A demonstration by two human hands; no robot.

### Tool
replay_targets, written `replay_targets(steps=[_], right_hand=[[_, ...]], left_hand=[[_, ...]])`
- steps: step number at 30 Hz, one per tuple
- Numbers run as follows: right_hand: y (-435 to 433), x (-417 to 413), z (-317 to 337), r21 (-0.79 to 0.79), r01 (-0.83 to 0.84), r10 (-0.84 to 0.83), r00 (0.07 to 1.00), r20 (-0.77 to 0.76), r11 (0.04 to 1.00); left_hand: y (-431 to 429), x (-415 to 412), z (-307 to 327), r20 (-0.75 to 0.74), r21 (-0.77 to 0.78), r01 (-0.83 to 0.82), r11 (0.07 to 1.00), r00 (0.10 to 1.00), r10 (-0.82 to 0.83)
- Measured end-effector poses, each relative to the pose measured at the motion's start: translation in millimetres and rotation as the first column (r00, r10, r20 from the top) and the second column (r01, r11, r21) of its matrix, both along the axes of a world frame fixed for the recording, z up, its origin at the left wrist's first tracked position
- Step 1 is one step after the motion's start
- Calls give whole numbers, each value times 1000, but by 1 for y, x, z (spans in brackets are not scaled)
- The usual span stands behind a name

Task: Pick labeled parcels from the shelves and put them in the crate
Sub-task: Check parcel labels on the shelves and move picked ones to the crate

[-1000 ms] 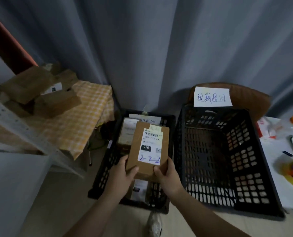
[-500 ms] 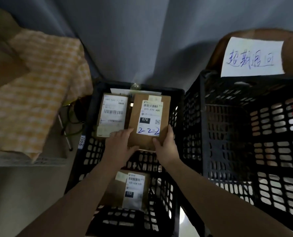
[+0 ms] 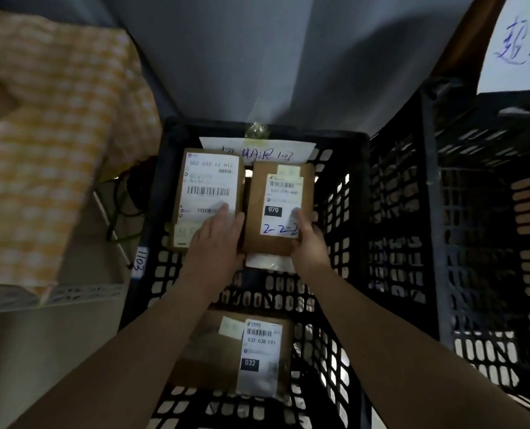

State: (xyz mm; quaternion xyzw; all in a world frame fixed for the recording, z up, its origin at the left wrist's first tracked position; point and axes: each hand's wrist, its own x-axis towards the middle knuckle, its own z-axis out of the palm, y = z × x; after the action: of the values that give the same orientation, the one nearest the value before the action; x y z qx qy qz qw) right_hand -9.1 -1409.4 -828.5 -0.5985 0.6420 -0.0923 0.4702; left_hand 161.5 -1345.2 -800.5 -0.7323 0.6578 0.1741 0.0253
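Note:
A brown parcel (image 3: 257, 218) with a white label reading 070 and 2-2-2 lies in the far right part of the black plastic crate (image 3: 355, 156). My right hand (image 3: 308, 249) grips its near right corner, with the thumb on the label. Flat at the parcel's left edge is my left hand (image 3: 215, 246), its straight fingers lying over the neighbouring parcel (image 3: 209, 181), labelled 502. A third parcel (image 3: 214, 345), labelled 032, lies in the crate's near part, between my forearms.
A taller black crate (image 3: 428, 212) stands right beside this one, with a handwritten paper sign (image 3: 517, 48) above it. A shelf draped in yellow checked cloth (image 3: 56, 150) is on the left. A handwritten paper note (image 3: 257, 150) leans on the crate's far wall. Grey curtain hangs behind.
Both hands have lowered the 070 parcel from above the crate down into it, beside the 502 parcel. My view has moved closer and downward.

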Motion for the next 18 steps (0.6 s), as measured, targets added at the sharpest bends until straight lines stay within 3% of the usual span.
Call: replay_targets(steps=[5, 8, 11, 15, 18], right_hand=[[2, -8, -9, 45, -205, 209, 971, -117, 978], [1, -8, -9, -57, -323, 295, 911, -287, 945], [7, -7, -12, -90, -170, 161, 982, -101, 981], [9, 0, -18, -59, -175, 152, 947, -281, 983], [-5, 6, 3, 8, -377, 308, 742, -595, 926]], left_hand=[[1, 8, -7, -13, -87, 4, 996, 1000, -5], [0, 10, -8, -37, -103, -8, 995, 999, 5], [-1, 8, -7, -48, -102, -12, 995, 999, 7], [1, 5, -4, -52, -86, 38, 996, 998, -42], [-6, 3, 4, -56, -43, 79, 996, 995, -81]])
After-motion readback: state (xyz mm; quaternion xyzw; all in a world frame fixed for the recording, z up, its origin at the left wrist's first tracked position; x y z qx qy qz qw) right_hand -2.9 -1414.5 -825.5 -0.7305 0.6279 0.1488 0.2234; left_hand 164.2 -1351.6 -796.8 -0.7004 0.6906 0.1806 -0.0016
